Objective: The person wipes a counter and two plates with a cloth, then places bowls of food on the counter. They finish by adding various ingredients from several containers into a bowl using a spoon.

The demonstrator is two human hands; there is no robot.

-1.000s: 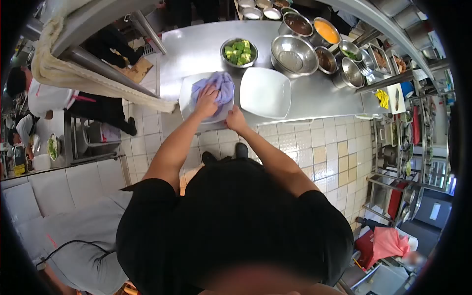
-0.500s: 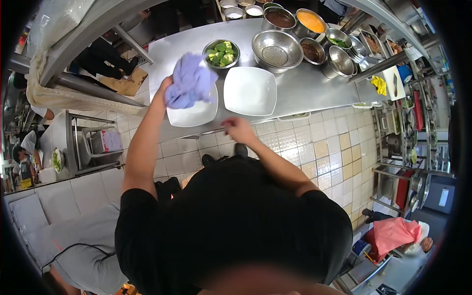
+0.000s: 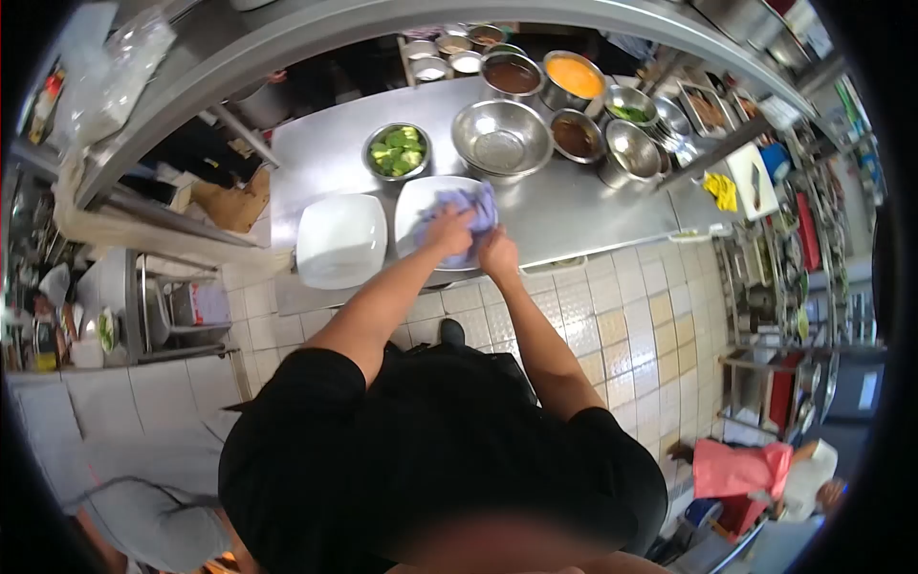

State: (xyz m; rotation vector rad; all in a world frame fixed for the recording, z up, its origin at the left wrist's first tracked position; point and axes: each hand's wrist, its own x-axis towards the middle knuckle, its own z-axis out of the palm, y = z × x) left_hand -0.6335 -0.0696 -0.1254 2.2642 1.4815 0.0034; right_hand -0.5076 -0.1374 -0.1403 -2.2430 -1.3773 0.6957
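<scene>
A lilac cloth (image 3: 469, 203) is bunched in my left hand (image 3: 449, 232), which presses it inside the right-hand white square bowl (image 3: 418, 196). My right hand (image 3: 498, 254) is closed at this bowl's front right rim, beside the cloth; the fingertips are partly hidden. Left of it stands a second white square bowl (image 3: 341, 239), with neither hand on it. Behind the two bowls is a steel bowl of broccoli (image 3: 397, 151).
A large steel mixing bowl (image 3: 502, 139) stands behind and to the right. Pots of brown sauce (image 3: 512, 75) and orange liquid (image 3: 574, 75) line the back. A yellow cloth (image 3: 720, 191) and a knife (image 3: 755, 187) lie at the right. A metal rail (image 3: 402, 29) runs overhead.
My left hand has carried the cloth from above the left white bowl into the right one. My right hand has moved up from the counter's front edge to that bowl's rim.
</scene>
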